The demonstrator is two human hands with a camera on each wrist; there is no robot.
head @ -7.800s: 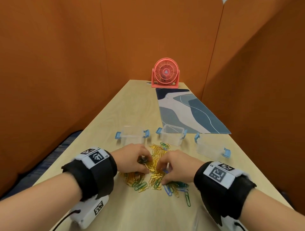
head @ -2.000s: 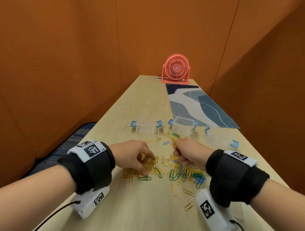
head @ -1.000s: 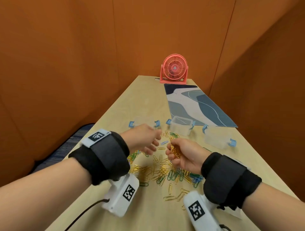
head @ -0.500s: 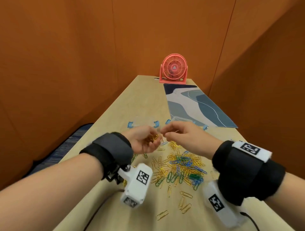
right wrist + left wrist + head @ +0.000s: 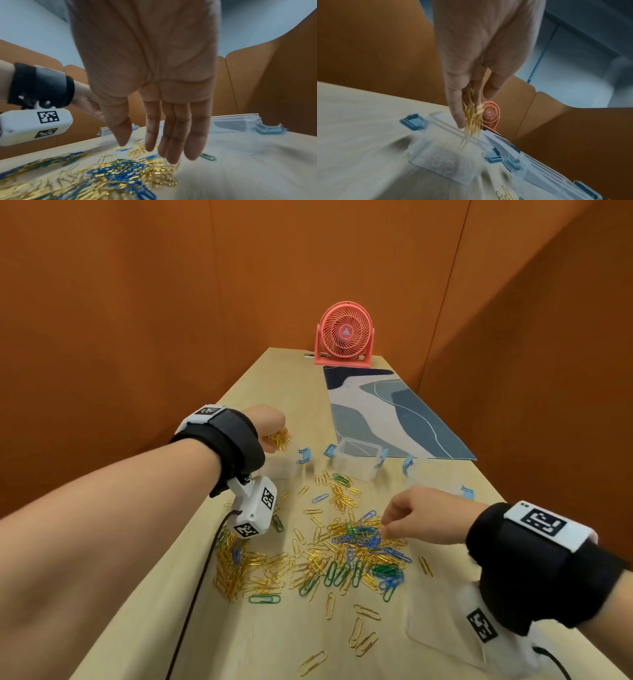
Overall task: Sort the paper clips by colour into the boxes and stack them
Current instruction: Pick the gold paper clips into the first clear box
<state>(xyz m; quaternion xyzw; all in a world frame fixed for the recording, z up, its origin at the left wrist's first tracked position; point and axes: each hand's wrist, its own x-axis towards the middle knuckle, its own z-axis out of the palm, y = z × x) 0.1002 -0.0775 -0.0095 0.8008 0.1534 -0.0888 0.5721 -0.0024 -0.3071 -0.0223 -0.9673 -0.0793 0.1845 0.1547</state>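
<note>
Gold, blue and green paper clips (image 5: 342, 553) lie mixed in a spread pile on the table. Three clear boxes with blue latches stand behind it: left box (image 5: 282, 469), middle box (image 5: 356, 458), right box (image 5: 435, 477). My left hand (image 5: 275, 433) hangs over the left box with a bunch of gold clips (image 5: 279, 438) between thumb and fingers. In the left wrist view the clips (image 5: 471, 117) stream down from my left hand (image 5: 471, 119) toward the box (image 5: 447, 159). My right hand (image 5: 387, 525) hovers over the pile's right side, fingers straight (image 5: 171, 135), holding nothing.
A pink fan (image 5: 344, 335) stands at the table's far end, with a blue patterned mat (image 5: 387, 412) in front of it. Orange partitions close in both sides. A clear flat lid (image 5: 442, 625) lies near my right wrist. Stray gold clips dot the near table.
Half a second ago both hands met above the pile, gold clips in the left palm. The left hand has since carried the clips to above the left box; the right dropped back to the pile.
</note>
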